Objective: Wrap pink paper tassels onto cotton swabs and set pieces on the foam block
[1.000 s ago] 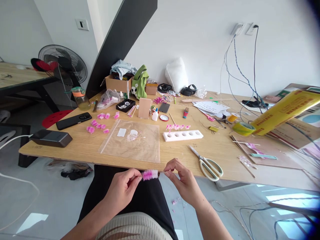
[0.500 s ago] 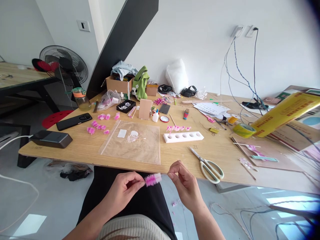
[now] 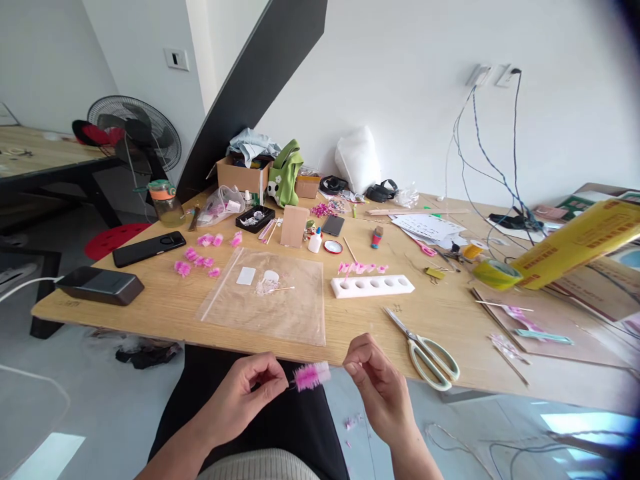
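My left hand (image 3: 250, 393) pinches one end of a short fuzzy pink pipe-cleaner piece (image 3: 311, 376), which sticks out to the right over my lap, just below the table's front edge. My right hand (image 3: 380, 387) hovers a few centimetres right of the pink piece's free end, its thumb and fingers curled close together, apparently with nothing between them. Cream-handled scissors (image 3: 425, 347) lie on the wooden table (image 3: 150, 307) just right of my right hand. A clear plastic bag (image 3: 270, 293) lies flat ahead of my hands.
Several pink fuzzy bits (image 3: 197, 257) lie left of the bag. A white foam block with holes (image 3: 373, 287), a glue bottle (image 3: 315, 241), a phone (image 3: 149, 249), a black power bank (image 3: 100, 285), a tape roll (image 3: 496, 273) and a yellow box (image 3: 575, 243) stand around. A fan (image 3: 135, 140) stands at the left.
Both hands have sunk slightly lower in view. My right hand has let go of the pink piece's right end and drawn a little away; the left hand keeps holding it.
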